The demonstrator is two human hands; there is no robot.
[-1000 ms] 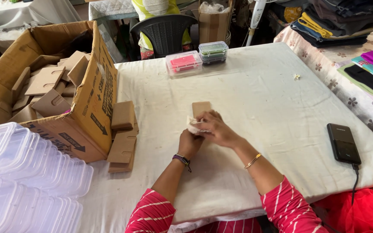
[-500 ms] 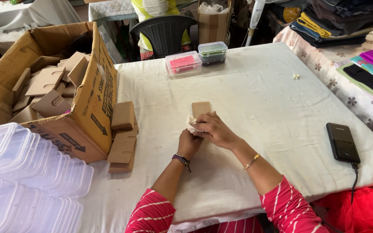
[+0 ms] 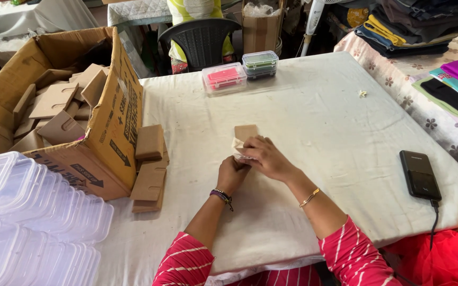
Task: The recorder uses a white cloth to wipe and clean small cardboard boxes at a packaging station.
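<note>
Both hands are meeting near the middle of the table (image 3: 314, 106), which is lying under a pale cloth. The left hand (image 3: 232, 173) is curling shut around the lower edge of a small card (image 3: 245, 133), a tan cardboard piece whose top flap is sticking up above the fingers. The right hand (image 3: 263, 158) is lying over the card from the right, its fingers bending down and pinching it along with a bit of clear wrap (image 3: 238, 153), so both hands are gripping the same piece just above the cloth. To the left, a big carton (image 3: 109, 122) is standing open, holding many loose brown card blanks (image 3: 54, 103). Against its side a short stack (image 3: 149, 164) of the same blanks is leaning and lying on the table. Clear plastic boxes (image 3: 33, 217) are sitting nested in rows at the lower left corner. At the far edge two filled boxes are resting side by side, one pink (image 3: 223, 78), one green (image 3: 260, 62). A dark power bank (image 3: 420, 173) is lying well to the right with a cable running off its near end.
</note>
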